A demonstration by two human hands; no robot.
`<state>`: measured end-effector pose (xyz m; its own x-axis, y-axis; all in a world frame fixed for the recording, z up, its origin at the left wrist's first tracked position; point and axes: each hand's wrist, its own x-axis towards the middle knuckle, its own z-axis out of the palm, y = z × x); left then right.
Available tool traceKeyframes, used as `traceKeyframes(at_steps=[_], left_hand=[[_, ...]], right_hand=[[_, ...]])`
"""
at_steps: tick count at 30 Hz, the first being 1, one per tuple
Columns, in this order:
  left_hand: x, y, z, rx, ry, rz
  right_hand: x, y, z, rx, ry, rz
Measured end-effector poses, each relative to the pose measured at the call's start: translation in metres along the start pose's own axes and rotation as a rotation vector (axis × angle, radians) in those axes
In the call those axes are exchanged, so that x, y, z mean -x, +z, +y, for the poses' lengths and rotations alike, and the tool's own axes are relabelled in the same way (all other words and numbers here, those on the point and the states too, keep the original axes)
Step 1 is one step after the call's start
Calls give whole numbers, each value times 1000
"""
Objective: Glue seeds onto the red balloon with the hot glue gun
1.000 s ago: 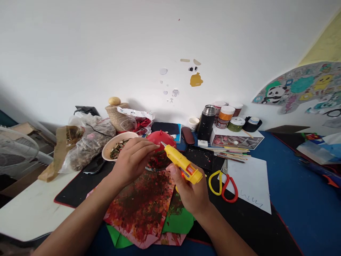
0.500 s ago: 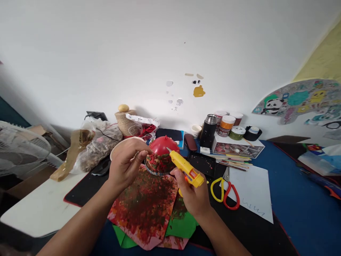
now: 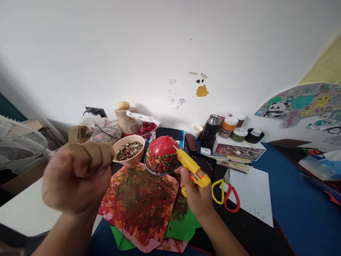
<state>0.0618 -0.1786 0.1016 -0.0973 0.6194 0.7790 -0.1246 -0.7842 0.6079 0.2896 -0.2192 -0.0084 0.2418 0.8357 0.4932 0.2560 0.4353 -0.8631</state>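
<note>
My right hand grips a yellow glue gun, its nozzle right beside a red balloon. Red and green bits cover the balloon's lower half, and it sits in a dish on paint-stained paper. My left hand is raised close to the camera, blurred, with fingers curled into a fist. I cannot make out anything in it. A beige bowl of seeds stands left of the balloon.
Red-and-yellow scissors and white paper lie to the right. Paint jars, a black flask and coloured sticks stand behind. Plastic bags, a twine spool and a fan are to the left.
My left hand has lifted away from the balloon, up and left toward the camera, uncovering the seed bowl. The glue gun stays by the balloon.
</note>
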Motion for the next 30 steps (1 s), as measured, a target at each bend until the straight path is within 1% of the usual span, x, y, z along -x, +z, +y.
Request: traceKeyframes(at_steps=[1,2,4,6,7,8,10,13,16,19,22,26,30], left_hand=[[2,-2,-8,-38,51,-33],[4,-3,-19,-97,160,-98],[9,-4,-42,-424,169,-464],[17,-4,-61,-593,351,-639],[21,-5,-68,-645,410,-692],[25,-6,-73,-672,465,-717],[32,-7,-78,-714,510,-728],[37,-9,-82,-758,518,-733],[36,-6,-85,-776,529,-783],[34,-3,-88,-796,555,-806],[32,0,-90,-809,551,-818],[32,2,-91,-784,513,-841],[34,2,-91,-748,505,-827]], right_hand=[[0,0,0,2,-6,-5],[0,1,-1,8,-16,-10],[0,1,-1,27,-39,-15],[0,0,-1,45,-48,-7],[0,0,-1,48,-42,0],[-1,0,-1,46,-31,8],[-1,-1,-1,37,-9,16],[-1,0,-4,34,-30,-10],[-2,2,-8,37,-102,-31],[-2,3,-9,47,-130,-36],[-2,3,-8,58,-132,-33],[-2,3,-9,68,-146,-42],[-2,2,-13,89,-173,-67]])
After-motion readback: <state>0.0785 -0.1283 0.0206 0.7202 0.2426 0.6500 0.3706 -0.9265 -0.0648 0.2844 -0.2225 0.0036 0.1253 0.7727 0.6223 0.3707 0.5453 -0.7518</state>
